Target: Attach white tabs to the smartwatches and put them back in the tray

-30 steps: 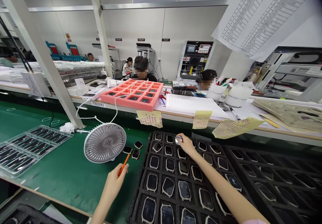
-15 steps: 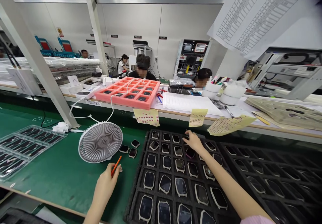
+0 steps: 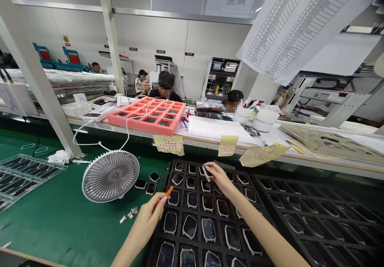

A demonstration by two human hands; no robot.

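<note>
My left hand point(image 3: 153, 210) is closed around a thin orange stick-like tool point(image 3: 169, 191), its exact kind unclear, over the left edge of a black foam tray point(image 3: 180, 215). Rows of square smartwatch bodies with dark screens and pale frames, such as one watch point(image 3: 208, 229), sit in the tray's compartments. My right hand point(image 3: 219, 178) pinches a smartwatch body point(image 3: 207, 172), tilted, above the tray's back rows. Its fingers partly cover the watch. Left of the tray, three loose watch bodies point(image 3: 151, 188) lie on the green mat. Small pale pieces point(image 3: 130, 213) are scattered near my left hand.
A white fan point(image 3: 112, 176) stands on the green mat. A second black tray point(image 3: 300, 203) of watches adjoins on the right. On the shelf ahead are a pink foam tray point(image 3: 171, 130) and papers point(image 3: 213, 128). Clear plastic trays point(image 3: 27, 175) lie far left. Several people sit beyond.
My right hand has lifted a watch body from the back of the tray and come left. My left hand has moved right with the orange tool, from the mat to the tray's edge.
</note>
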